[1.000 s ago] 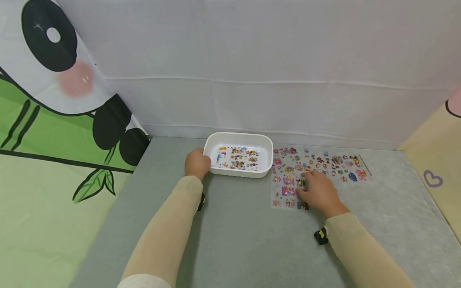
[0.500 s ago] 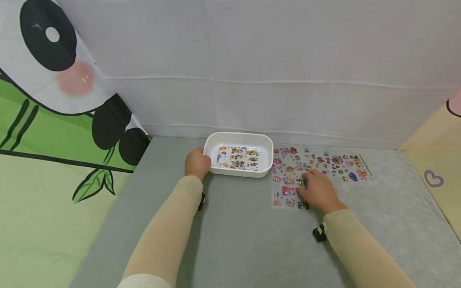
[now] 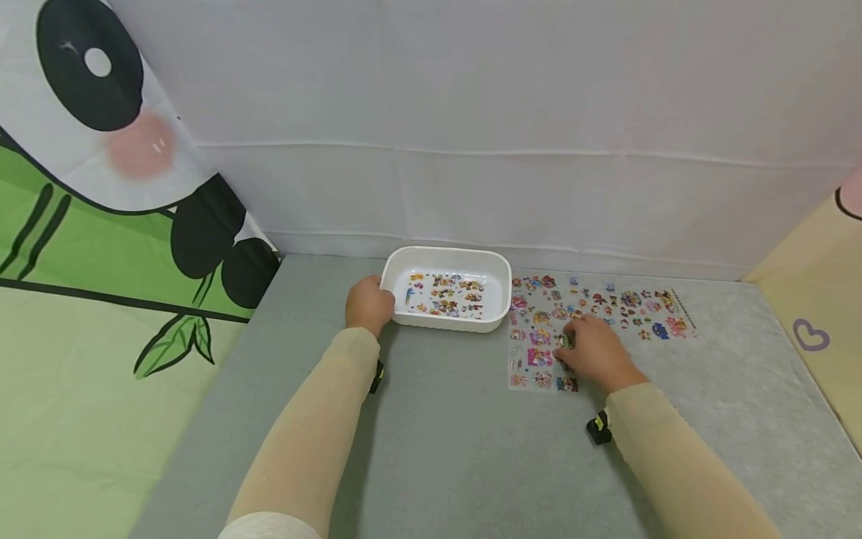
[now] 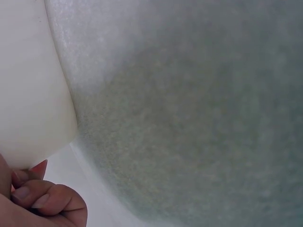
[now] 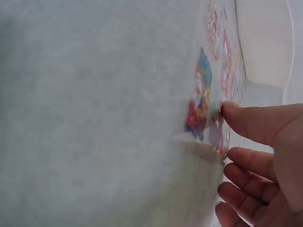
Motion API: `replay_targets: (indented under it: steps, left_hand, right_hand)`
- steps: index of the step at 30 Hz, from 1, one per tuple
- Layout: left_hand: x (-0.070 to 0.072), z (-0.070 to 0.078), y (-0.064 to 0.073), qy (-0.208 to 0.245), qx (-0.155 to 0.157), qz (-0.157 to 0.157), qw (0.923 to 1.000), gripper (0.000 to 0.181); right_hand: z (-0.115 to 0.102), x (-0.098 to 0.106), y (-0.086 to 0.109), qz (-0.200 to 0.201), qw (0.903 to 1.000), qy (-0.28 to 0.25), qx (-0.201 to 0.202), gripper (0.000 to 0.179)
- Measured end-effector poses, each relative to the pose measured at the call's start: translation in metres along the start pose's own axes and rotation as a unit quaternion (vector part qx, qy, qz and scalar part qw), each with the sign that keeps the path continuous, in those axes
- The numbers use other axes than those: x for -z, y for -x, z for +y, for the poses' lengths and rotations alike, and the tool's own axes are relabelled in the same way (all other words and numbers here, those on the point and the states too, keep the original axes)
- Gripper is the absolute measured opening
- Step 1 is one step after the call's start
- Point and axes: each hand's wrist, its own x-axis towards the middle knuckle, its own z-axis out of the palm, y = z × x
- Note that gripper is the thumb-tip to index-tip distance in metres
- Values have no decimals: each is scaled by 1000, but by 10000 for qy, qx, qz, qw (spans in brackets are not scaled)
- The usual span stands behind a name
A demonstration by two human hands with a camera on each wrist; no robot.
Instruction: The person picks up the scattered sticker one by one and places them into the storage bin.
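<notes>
My left hand (image 3: 369, 305) grips the left end of a white plastic tray (image 3: 447, 325); in the left wrist view its curled fingers (image 4: 59, 201) lie at the tray's end. A small red pointed piece (image 4: 40, 168) shows beside those fingers. Several small colourful cartoon stickers (image 3: 444, 307) lie inside the tray. My right hand (image 3: 598, 353) is over clear sheets of cartoon stickers (image 3: 539, 358) to the tray's right. In the right wrist view the thumb tip (image 5: 230, 109) and index fingertip (image 5: 234, 153) touch the sheet, with a gap between them.
The grey cloth-covered table (image 3: 465, 442) runs back to a white cloth wall (image 3: 498, 195). On the left hangs a green and white cartoon backdrop (image 3: 101, 247); a cream backdrop (image 3: 808, 299) stands at the right. The sticker sheets reach toward the back right.
My right thumb and index finger have drawn slightly closer together over the sticker sheet. The left hand and the tray have not moved.
</notes>
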Motion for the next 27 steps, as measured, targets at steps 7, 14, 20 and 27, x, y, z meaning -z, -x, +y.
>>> replay_targets:
  steps: [7, 14, 20, 27]
  left_hand:
    - [1, 1, 1, 31, 52, -166, 9998, 45]
    - [4, 3, -1, -152, -26, -294, 9994, 43]
    - [7, 0, -7, -401, -134, -607, 9973, 43]
    - [18, -1, -13, -682, -219, -1074, 9916, 47]
  right_hand:
    - [3, 5, -5, -276, 9991, -271, -147, 53]
    - [2, 13, -7, -638, 9954, -551, -466, 57]
    - [5, 15, -11, -796, 9929, -728, -502, 57]
    - [7, 16, -16, -802, 9921, -800, -534, 57]
